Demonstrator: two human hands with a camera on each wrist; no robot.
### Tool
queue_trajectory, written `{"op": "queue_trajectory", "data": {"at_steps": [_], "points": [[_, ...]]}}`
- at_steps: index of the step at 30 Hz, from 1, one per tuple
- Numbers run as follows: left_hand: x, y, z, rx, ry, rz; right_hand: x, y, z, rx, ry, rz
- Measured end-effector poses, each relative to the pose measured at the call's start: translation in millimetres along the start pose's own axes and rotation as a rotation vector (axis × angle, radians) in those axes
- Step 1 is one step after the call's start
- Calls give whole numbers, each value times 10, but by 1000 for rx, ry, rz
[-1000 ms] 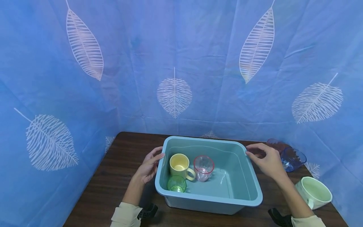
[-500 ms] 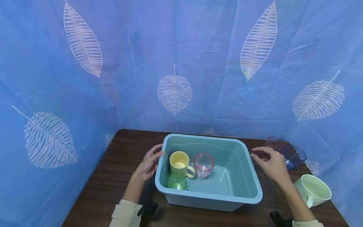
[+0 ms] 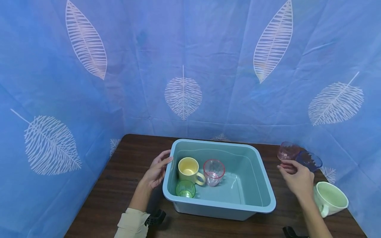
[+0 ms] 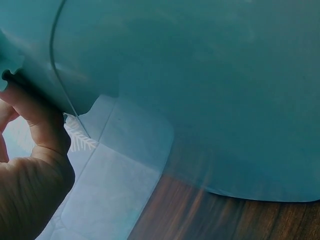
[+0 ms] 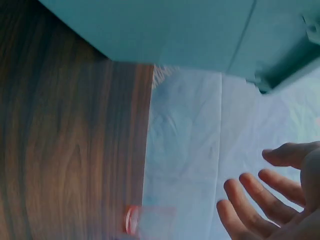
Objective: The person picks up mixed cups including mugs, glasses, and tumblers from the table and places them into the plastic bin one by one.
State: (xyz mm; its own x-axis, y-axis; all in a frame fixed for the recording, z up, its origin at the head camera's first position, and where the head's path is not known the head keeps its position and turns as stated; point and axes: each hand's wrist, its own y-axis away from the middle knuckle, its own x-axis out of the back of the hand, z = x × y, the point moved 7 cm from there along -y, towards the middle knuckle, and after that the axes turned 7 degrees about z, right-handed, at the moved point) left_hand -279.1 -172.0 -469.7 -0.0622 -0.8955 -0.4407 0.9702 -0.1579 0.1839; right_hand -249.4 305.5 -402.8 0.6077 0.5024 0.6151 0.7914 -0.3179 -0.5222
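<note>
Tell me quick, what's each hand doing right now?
Left hand: closed, holding the tub by its side.
Right hand: open, holding nothing.

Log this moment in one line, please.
left grip: on rim of tub; right grip: empty; in tub: yellow mug, green cup, red-rimmed cup; right of tub: pink cup, blue cup, pale green mug

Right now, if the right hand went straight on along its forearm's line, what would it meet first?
Likely the pink glass, just beyond the right hand; the head view leaves height unclear, so it might pass above.
</note>
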Motion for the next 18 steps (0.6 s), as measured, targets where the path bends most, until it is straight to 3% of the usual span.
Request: {"op": "queue_trajectory", "data": {"at_steps": [6,13,18], "points": [[-3,-4,17,-6,24,-3,254,-34,203,-141,152,40],[-2,-4,20,-3,43,-1,434,-24,394,-229,211,51],[-7,1,21,-9,38,-1,503,48,563,-352,270,-29]]}}
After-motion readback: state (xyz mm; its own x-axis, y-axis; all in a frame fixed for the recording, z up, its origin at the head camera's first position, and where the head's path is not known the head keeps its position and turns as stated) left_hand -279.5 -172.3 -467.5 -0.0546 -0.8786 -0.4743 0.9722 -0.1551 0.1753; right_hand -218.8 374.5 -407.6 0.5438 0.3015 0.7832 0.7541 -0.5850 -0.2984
